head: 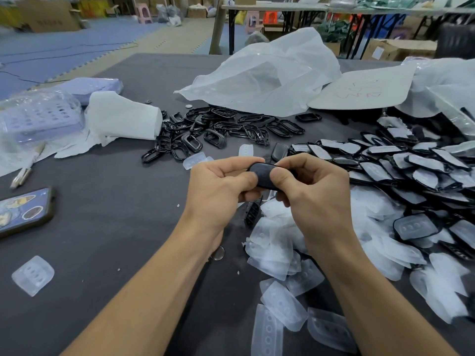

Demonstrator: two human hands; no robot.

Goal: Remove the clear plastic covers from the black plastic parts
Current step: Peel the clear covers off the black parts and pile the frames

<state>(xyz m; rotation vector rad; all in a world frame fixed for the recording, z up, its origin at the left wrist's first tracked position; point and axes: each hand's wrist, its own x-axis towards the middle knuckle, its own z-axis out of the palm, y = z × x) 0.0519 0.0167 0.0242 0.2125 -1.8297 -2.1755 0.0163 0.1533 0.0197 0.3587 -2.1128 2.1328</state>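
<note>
Already done: a pile of stripped black frames (218, 129) lay at the far middle of the surface (115, 201), and loose clear covers (277, 253) were heaped under the right wrist.
In hand: the left hand (218, 183) and right hand (313, 186) both pinched one black part (262, 176) between them, above the surface; I could not tell whether its cover was on.
Left to do: a large heap of covered parts (411, 170) sat at right; I judged the job roughly midway.
</note>
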